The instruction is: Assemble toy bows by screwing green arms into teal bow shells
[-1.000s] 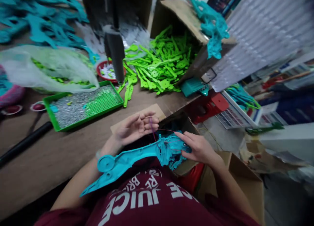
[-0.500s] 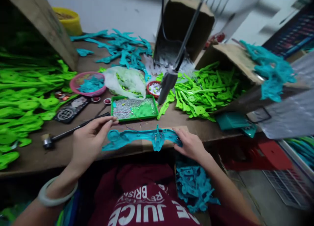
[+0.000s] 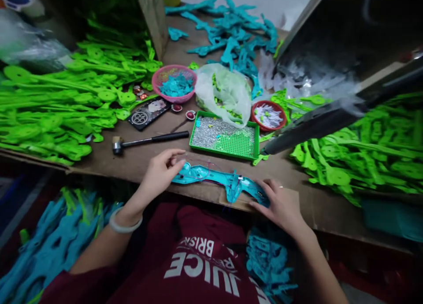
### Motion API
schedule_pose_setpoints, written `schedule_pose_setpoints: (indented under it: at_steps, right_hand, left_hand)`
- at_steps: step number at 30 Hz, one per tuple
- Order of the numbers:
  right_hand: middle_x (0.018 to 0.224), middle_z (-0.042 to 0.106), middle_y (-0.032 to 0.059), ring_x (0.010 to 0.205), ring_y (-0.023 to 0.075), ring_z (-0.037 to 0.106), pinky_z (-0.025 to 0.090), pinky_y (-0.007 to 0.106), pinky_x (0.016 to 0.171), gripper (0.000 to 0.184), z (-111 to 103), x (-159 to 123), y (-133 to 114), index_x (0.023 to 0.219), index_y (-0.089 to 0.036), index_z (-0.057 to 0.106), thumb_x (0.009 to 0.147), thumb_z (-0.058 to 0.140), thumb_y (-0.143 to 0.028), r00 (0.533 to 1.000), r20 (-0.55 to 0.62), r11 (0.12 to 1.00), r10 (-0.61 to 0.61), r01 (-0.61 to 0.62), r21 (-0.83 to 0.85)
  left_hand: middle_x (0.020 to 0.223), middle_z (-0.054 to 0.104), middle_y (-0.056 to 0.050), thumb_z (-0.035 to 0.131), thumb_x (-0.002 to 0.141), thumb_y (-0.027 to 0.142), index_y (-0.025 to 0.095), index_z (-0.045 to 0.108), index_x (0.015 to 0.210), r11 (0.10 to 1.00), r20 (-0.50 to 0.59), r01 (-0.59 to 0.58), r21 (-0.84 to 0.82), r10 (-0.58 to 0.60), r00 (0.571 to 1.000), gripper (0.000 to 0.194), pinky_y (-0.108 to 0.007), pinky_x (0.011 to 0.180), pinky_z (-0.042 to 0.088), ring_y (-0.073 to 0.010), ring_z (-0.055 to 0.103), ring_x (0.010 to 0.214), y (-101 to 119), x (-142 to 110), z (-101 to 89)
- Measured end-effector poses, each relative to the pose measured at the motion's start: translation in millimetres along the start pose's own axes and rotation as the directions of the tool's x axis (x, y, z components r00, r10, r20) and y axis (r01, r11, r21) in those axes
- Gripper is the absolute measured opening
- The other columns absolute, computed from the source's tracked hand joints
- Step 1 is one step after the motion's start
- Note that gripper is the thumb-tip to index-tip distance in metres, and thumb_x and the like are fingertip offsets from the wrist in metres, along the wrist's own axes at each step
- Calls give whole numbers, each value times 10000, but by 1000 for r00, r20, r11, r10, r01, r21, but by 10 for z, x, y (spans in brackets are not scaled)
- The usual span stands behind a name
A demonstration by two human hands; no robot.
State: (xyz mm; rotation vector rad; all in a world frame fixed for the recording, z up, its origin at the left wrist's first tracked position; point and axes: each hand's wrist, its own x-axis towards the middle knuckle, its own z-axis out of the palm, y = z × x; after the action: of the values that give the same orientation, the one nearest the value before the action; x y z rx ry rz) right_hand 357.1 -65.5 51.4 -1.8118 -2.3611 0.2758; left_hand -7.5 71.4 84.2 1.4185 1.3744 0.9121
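Note:
A long turquoise plastic shell (image 3: 211, 176) lies hollow side up along the front of the bench, a thin reddish wire (image 3: 209, 171) looping loosely over its left half. My left hand (image 3: 161, 172) is at the shell's left end, thumb and forefinger closed around its edge; its other fingers curl out of sight. At the right end, my right hand (image 3: 280, 205) grips the shell between thumb and fingers. Under that end lies a flat piece of cardboard (image 3: 292, 198). Just beyond the shell stands a green tray (image 3: 224, 153) with many small silvery pieces.
A hammer (image 3: 152, 139) lies left of the tray. Behind are a pink basket (image 3: 158, 86) of turquoise parts, a plastic bag (image 3: 228, 86) and a red bowl (image 3: 269, 127). A dark tool (image 3: 307, 127) hangs at the right. Green parts (image 3: 66, 101) pile at the left.
My view has swung left and closer to the bench. My left hand has come down from holding the wire up to the shell's left end; the wire now lies slack. My right hand keeps its grip.

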Motion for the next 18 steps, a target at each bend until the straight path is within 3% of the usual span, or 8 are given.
schedule_pose_setpoints:
  at_steps: [2, 3, 5, 7, 11, 13, 16, 18]
  right_hand:
    - [1107, 600, 129, 997, 299, 585, 544, 457, 837, 527, -54, 47, -21, 1360, -200, 502, 929, 612, -483, 998, -50, 998, -27, 29, 50]
    - [1102, 601, 121, 995, 290, 577, 536, 452, 840, 481, -91, 84, -49, 1347, -215, 511, 937, 614, -445, 997, -78, 996, -25, 32, 89]
    - [1086, 608, 106, 995, 278, 574, 518, 453, 857, 390, -175, 189, -150, 1311, -239, 536, 952, 604, -373, 990, -141, 986, 4, 19, 163]
    - [1099, 619, 105, 1018, 280, 578, 501, 474, 894, 343, -248, 340, -299, 1289, -250, 554, 959, 589, -335, 977, -208, 980, 43, -1, 199]
    - [1205, 613, 122, 1136, 295, 567, 477, 501, 987, 411, -302, 747, -583, 1337, -226, 512, 950, 597, -334, 941, -333, 979, 56, 14, 203]
    - [1174, 621, 129, 1122, 283, 567, 489, 472, 983, 415, -324, 942, -643, 1355, -184, 498, 961, 570, -295, 908, -414, 987, 65, 3, 161]
    - [975, 653, 118, 985, 270, 588, 501, 439, 909, 282, -419, 1107, -585, 1223, -139, 604, 988, 466, -213, 871, -482, 995, 96, -87, 41]
    - [851, 657, 91, 877, 250, 600, 499, 403, 823, 226, -499, 1107, -454, 1061, -155, 662, 984, 455, -202, 856, -500, 990, 133, -134, 35]
  left_hand:
    - [681, 558, 20, 687, 832, 370, 178, 712, 914, 994, 19, -76, 80, 75, 997, 211, -218, 559, 399, -116, 494, 616, 30, 4, 21]
    - [690, 569, 14, 668, 850, 369, 182, 701, 875, 991, 123, -108, 78, 98, 988, 191, -226, 576, 405, -123, 503, 631, 63, 2, 45]
    - [718, 584, 8, 657, 869, 351, 190, 683, 824, 992, 416, -127, 6, 113, 902, 169, -237, 606, 418, -124, 506, 643, 139, -15, 118]
    - [761, 589, -2, 639, 897, 348, 202, 684, 851, 988, 580, -68, -139, 137, 803, 160, -252, 633, 443, -124, 511, 655, 200, -48, 213]
    - [1023, 617, -73, 685, 890, 361, 235, 718, 910, 894, 457, -70, -442, 292, 840, 132, -336, 861, 517, -193, 598, 946, 244, -110, 371]
    - [1085, 613, -84, 732, 858, 384, 230, 711, 844, 824, 385, -63, -564, 330, 862, 156, -346, 870, 536, -206, 609, 992, 264, -120, 410]
    - [896, 617, -30, 779, 818, 393, 198, 611, 732, 707, 232, -29, -707, 270, 935, 272, -231, 634, 517, -100, 578, 684, 322, -100, 404]
    - [794, 611, 25, 785, 813, 344, 202, 570, 767, 673, 126, -28, -739, 180, 976, 262, -150, 468, 391, -18, 409, 466, 357, -58, 347]
